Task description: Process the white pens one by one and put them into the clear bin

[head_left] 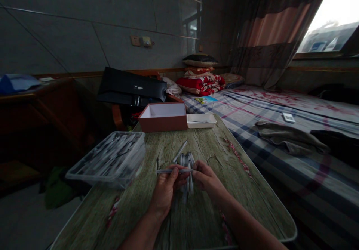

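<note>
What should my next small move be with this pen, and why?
Probably lay the pen on the pile of pens beneath it: the left hand and right hand pinch it level just above that pile, nearer than the clear plastic bin.

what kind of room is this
Probably a bedroom: a bed with a checked sheet, folded quilts stacked on it, a curtain at the window; left hand and right hand hold a pen over a worn table.
</note>
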{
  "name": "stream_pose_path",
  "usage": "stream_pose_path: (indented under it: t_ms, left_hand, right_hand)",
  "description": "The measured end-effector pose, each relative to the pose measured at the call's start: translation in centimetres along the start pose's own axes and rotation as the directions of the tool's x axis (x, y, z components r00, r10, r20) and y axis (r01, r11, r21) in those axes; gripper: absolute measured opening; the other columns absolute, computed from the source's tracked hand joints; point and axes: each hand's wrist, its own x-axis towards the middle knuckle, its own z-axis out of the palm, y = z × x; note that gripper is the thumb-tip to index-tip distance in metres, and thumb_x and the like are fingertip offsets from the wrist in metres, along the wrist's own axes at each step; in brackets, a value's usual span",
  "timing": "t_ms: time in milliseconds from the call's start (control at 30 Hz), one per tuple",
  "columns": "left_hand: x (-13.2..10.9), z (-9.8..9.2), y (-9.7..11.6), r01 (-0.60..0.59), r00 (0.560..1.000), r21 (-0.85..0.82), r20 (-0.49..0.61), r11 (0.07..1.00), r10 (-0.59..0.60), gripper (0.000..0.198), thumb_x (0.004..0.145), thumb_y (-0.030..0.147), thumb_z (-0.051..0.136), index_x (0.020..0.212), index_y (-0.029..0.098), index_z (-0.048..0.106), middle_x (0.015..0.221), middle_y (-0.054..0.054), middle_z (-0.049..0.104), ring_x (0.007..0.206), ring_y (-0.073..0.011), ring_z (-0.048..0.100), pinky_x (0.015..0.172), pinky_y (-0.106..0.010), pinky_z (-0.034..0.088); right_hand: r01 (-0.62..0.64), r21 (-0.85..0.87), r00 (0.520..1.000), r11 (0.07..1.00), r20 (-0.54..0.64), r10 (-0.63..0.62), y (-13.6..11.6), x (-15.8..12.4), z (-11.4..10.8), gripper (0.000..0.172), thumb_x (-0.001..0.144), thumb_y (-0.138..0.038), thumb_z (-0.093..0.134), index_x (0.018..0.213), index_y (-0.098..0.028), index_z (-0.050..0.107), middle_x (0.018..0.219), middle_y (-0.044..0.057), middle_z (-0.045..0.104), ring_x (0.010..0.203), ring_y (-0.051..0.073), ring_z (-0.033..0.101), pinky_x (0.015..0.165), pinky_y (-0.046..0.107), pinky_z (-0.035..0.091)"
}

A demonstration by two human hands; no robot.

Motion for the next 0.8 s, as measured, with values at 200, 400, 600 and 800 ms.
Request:
stream_pose_path:
  t_ms: [200,400,600,800]
  left_hand:
    - [-0.04,-0.03,-0.08,-0.016,1.000,0.009,-0.001,1.000,0.016,0.028,0.073,0.039,0.072,0.086,0.015,0.064,0.089,-0.006,0.074,0.079,-0.0190,0.070,0.064,-0.025,0.055]
    - [0.11,-0.13,-0.10,-0.012,1.000,-0.008,-0.008,1.000,0.012,0.029,0.074,0.040,0.070,0.087,0.015,0.063,0.091,-0.006,0.074,0.079,-0.0183,0.070,0.064,-0.025,0.055]
    - [-0.01,-0.13,-0.13,-0.033,0.999,0.011,0.003,0.999,0.033,0.027,0.074,0.039,0.070,0.086,0.015,0.064,0.090,-0.007,0.074,0.079,-0.0199,0.070,0.063,-0.027,0.055]
    - [0.02,-0.19,-0.11,-0.023,1.000,-0.002,-0.011,1.000,0.023,0.028,0.074,0.040,0.070,0.086,0.015,0.064,0.089,-0.007,0.074,0.079,-0.0196,0.070,0.063,-0.026,0.055]
  right_hand:
    - [-0.057,-0.067,0.998,0.996,-0.027,0.055,0.30,0.08,-0.07,0.043,0.079,-0.060,0.053,0.068,-0.019,0.047,0.055,-0.006,0.037,0.046,0.007,0.028,0.041,0.021,0.017]
    - [-0.013,0.021,1.000,1.000,0.010,0.013,-0.09,-0.18,0.16,0.036,0.069,-0.048,0.068,0.083,-0.021,0.048,0.059,-0.008,0.038,0.046,0.006,0.027,0.041,0.020,0.017]
    - [-0.062,-0.088,0.998,0.994,-0.040,0.058,0.34,0.05,0.08,0.048,0.080,-0.062,0.050,0.061,-0.018,0.044,0.051,-0.006,0.035,0.044,0.006,0.027,0.041,0.021,0.018]
    - [-0.066,0.083,0.997,0.994,0.033,0.063,0.10,-0.14,0.33,0.034,0.071,-0.047,0.066,0.084,-0.022,0.047,0.055,-0.009,0.037,0.042,0.006,0.028,0.038,0.018,0.015]
